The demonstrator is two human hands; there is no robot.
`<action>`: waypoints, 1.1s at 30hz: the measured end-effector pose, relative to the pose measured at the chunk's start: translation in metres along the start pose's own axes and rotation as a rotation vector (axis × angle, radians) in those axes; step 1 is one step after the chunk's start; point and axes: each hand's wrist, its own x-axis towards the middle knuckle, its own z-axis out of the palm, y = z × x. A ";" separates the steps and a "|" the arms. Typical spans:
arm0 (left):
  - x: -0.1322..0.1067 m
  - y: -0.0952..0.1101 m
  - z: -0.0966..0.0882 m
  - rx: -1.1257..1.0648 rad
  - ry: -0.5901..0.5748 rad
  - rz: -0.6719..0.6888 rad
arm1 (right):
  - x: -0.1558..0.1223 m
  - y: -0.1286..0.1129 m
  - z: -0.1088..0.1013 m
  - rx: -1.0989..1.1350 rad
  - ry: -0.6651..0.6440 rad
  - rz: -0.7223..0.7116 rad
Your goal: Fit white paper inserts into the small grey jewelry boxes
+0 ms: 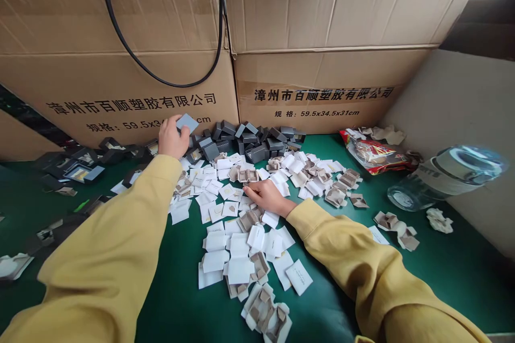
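My left hand [173,136] is raised at the back of the table, closed around a small grey-blue box [187,123]. Just behind and to its right lies a heap of small dark grey boxes [257,142]. My right hand [266,196] rests low over a spread of white cards [231,209], its fingers close together beside a brown folded cardboard insert [247,175]. What is under those fingers, if anything, is hidden. More cards and cardboard inserts [265,311] run down the middle toward me.
Large cardboard cartons [161,75] wall off the back, with a black cable [161,81] hanging in front. A red snack bag [374,153] and a clear bottle [442,177] lie at right. Open dark boxes [76,163] cover the left side of the green tabletop [177,278].
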 end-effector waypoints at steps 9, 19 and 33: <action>-0.178 0.110 -0.057 -1.398 -1.440 -0.588 | 0.002 0.003 0.000 0.091 0.026 0.119; -0.236 0.088 -0.032 -1.216 -1.618 -0.573 | 0.004 0.006 -0.003 0.589 0.497 0.393; -0.116 0.067 -0.032 -1.502 -0.800 -0.679 | 0.003 0.004 -0.004 0.255 0.475 0.362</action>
